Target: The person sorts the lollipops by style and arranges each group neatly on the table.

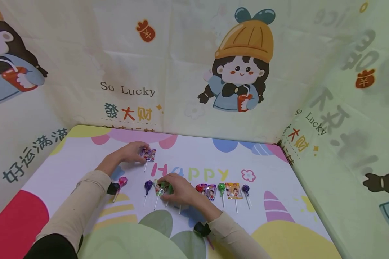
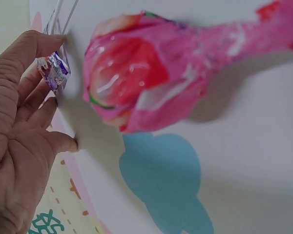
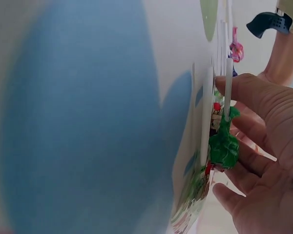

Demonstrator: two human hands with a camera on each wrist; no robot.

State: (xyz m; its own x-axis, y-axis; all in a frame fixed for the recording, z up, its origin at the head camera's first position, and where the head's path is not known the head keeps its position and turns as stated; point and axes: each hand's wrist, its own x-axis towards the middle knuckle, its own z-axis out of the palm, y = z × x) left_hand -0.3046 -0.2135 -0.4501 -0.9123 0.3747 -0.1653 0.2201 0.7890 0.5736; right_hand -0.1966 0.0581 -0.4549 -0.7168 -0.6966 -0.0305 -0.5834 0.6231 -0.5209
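Note:
At the table's back left, my left hand pinches a flat purple-wrapped lollipop, its stick pointing toward me. The left wrist view shows the thumb and fingers of this hand round the shiny wrapper. My right hand is over the row of lollipops, thumb and fingers at a flat green-printed lollipop. In the right wrist view, a round green lollipop lies in front of that hand, partly covering what the fingers hold.
A pink lollipop and a dark purple one lie left of the right hand. Rightward are a purple packet, a green lollipop, an orange packet and another dark purple lollipop. Printed cloth walls surround the table.

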